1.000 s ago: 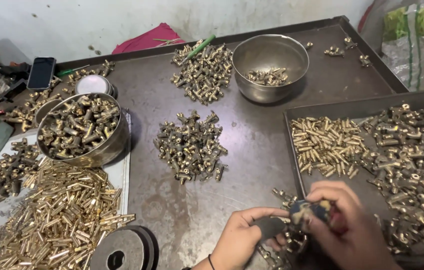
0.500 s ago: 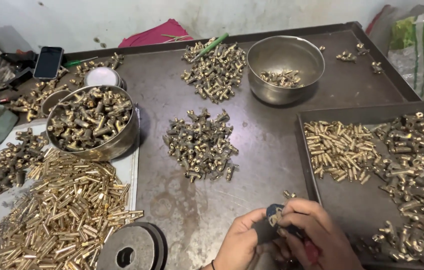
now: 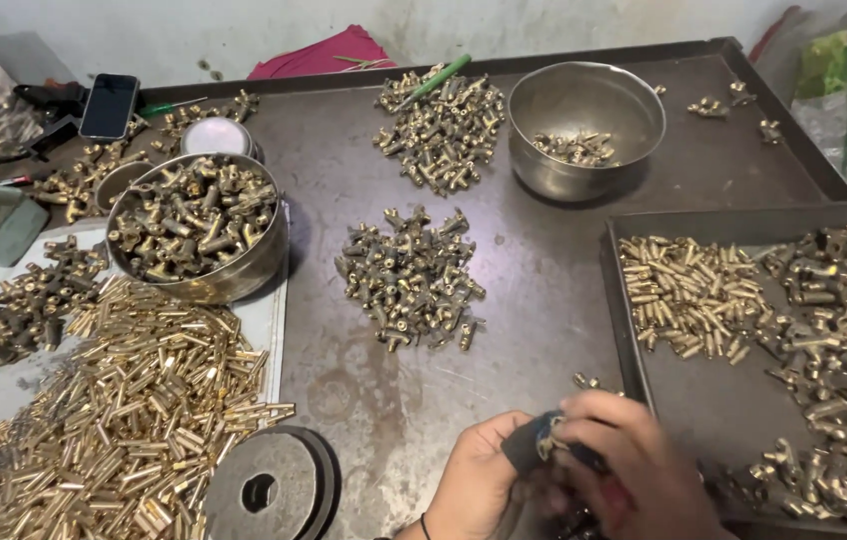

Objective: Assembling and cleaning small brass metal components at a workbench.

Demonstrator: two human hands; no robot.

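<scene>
My left hand (image 3: 474,480) and my right hand (image 3: 634,465) meet at the bottom edge of the dark metal tray-table (image 3: 544,290). Together they grip a small dark tool or fitting (image 3: 536,440), with brass parts under the fingers that I cannot make out. A few loose brass fittings (image 3: 589,381) lie just above my right hand. A heap of dark brass fittings (image 3: 409,280) sits in the middle of the table.
A black tray (image 3: 684,400) at right holds brass pins (image 3: 689,290) and fittings (image 3: 834,320). Steel bowls stand at left (image 3: 199,235) and back (image 3: 584,125). Loose brass pins (image 3: 124,400), a round metal disc (image 3: 264,490), a phone (image 3: 109,105), another heap (image 3: 439,125).
The view has shifted, so everything sits slightly lower and left. My hands stayed together at the bottom edge, working the small piece; the right hand now covers more of it.
</scene>
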